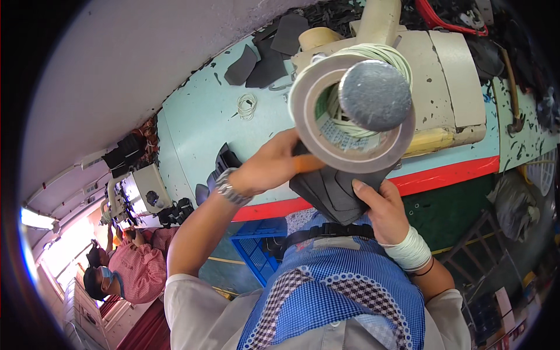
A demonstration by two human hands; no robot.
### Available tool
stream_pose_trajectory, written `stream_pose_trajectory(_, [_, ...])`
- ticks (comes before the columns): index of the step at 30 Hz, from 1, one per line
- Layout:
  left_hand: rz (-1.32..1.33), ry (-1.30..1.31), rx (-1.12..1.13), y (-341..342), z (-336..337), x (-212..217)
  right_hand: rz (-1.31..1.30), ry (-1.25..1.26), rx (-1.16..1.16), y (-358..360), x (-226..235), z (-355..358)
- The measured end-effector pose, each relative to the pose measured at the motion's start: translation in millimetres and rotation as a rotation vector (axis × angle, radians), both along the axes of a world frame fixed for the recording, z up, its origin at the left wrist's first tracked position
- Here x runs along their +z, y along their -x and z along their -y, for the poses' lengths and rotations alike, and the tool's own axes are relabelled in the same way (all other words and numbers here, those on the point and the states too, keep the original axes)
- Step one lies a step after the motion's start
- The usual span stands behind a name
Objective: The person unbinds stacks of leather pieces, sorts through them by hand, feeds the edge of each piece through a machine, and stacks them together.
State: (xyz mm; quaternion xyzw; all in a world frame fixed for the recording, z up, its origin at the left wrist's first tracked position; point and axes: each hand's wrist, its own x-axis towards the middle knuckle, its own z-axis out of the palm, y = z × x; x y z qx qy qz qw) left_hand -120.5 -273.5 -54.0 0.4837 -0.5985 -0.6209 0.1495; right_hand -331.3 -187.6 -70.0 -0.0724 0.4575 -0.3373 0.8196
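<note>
My left hand (271, 166), with a metal watch on its wrist, reaches up to a large beige roll of tape (309, 96) and touches its lower rim; an orange-tipped finger lies against the roll. The roll hangs on a cream machine (449, 76) around a round grey metal disc (375, 95). My right hand (376, 207), its wrist wrapped in white tape, grips a stack of dark grey cut pieces (332, 192) just under the roll.
A pale blue table (204, 122) with a red front edge carries more dark cut pieces (265, 55), a coil of white cord (247, 106) and a hammer (513, 99). A blue crate (254, 248) sits below. Another person in a checked shirt (137, 271) works at the left.
</note>
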Motion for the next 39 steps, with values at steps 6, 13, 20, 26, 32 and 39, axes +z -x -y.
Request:
stream_pose_trajectory(6, [0.042,-0.14,0.037,-3.0,11.5,20.0,0.129,-0.15,0.148,-12.9,16.1,5.3])
stream_pose_trajectory(13, [0.341,-0.324,-0.037,-12.8,19.7,10.1,0.206,-0.154,0.062,-16.7,29.3,4.2])
stream_pose_trajectory(20, [-0.216,-0.181,0.309,7.7,3.3,39.2,0.04,0.04,-0.06,-9.8,11.3,3.4])
stream_pose_trajectory(26, [0.059,-0.172,0.081,-8.5,11.3,26.5,0.103,-0.046,-0.019,-15.3,15.6,-0.8])
stream_pose_trajectory(32, [-0.203,-0.126,0.03,-13.4,5.4,4.7,-0.219,0.257,-0.039,-5.4,5.9,-2.8])
stream_pose_trajectory(39, [0.184,-0.025,-0.011,6.9,-10.3,8.8,-0.15,0.178,0.06,5.3,4.2,-2.1])
